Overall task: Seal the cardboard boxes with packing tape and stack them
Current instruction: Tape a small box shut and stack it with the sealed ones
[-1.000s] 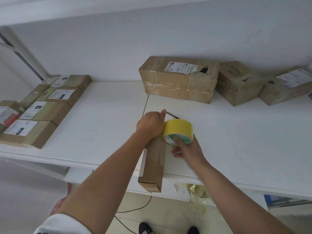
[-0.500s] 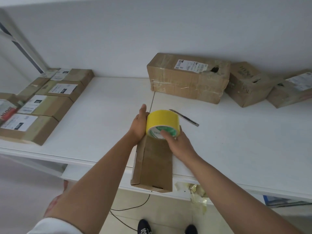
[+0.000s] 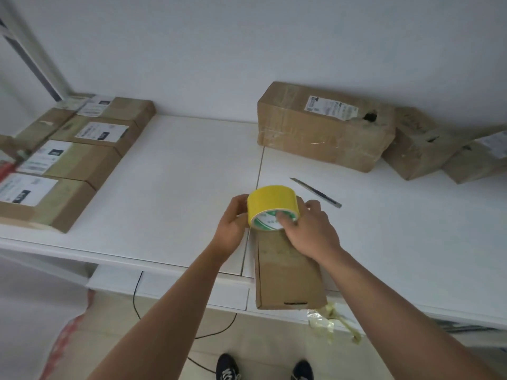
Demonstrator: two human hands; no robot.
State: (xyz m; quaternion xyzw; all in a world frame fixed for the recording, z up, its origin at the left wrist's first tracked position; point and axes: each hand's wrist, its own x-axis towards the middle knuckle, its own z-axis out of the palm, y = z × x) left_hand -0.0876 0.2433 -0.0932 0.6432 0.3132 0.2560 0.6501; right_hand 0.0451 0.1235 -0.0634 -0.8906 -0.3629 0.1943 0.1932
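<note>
Long, narrow brown cardboard box (image 3: 288,272) lies on the white surface (image 3: 178,187), near end hanging over the front edge; plain kraft, creased, w/ a small dark slot at the near end. Yellow tape roll (image 3: 270,211) w/ green-printed white core stands on the box's far end. Right hand (image 3: 310,231): grip closed on the roll, thumb in the core. Left hand (image 3: 233,229): fingers curled against the roll's left side, touching it. Box cutter (image 3: 317,192) lies just beyond, to the right. Three worn boxes (image 3: 323,127) sit along the back wall; labelled flat boxes (image 3: 74,157) are at far left. Crumpled tape scraps (image 3: 332,319) hang off the front edge.
</note>
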